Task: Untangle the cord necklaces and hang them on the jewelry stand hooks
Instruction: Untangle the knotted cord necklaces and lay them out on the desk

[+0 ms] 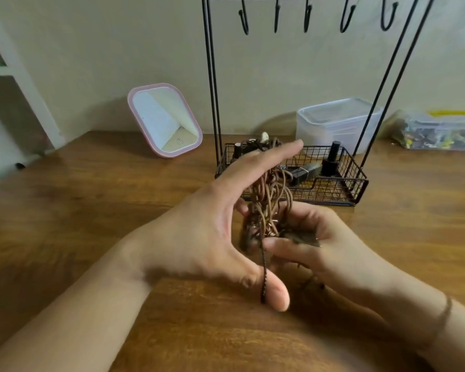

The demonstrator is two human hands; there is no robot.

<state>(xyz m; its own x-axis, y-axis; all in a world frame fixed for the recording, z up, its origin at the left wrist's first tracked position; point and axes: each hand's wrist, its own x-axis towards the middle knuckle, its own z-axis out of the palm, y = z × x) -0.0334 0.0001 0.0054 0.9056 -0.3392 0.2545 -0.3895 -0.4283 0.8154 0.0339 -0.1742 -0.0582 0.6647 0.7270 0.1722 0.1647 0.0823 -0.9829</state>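
A tangle of brown cord necklaces (269,202) hangs between my two hands above the wooden table. My left hand (212,218) is raised with its fingers stretched out straight, and the cords loop around them. A dark braided cord (263,275) runs down across my left thumb. My right hand (325,245) curls around the lower part of the tangle and pinches a cord near a dark pendant (305,238). The black wire jewelry stand (212,84) rises right behind, its hooks (308,14) bare along the top bar.
The stand's wire basket (357,181) holds small dark bottles and more jewelry. A pink-framed mirror (167,120) leans at the back left. A clear lidded box (333,122) and a bag of small items (438,132) sit at the back right.
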